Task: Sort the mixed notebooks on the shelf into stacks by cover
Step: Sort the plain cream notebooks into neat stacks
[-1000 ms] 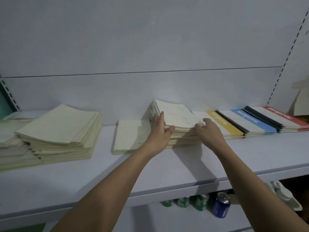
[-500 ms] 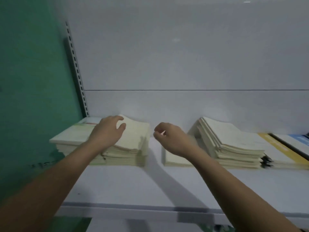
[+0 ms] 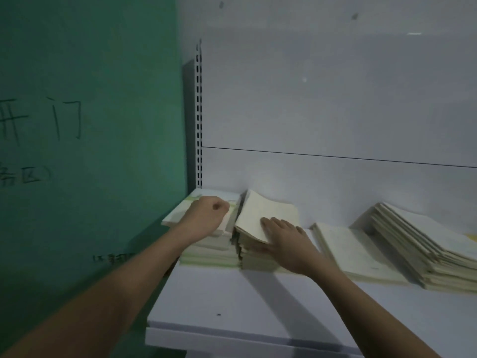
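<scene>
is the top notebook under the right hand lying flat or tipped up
Tipped up. The top notebook slopes, its far edge raised against the back wall, while the right hand lies on its near corner.

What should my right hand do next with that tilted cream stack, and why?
Probably press it flat and square. The right hand lies open on the cream stack, whose top notebooks tilt up against the back panel, beside the stack the left hand grips.
</scene>
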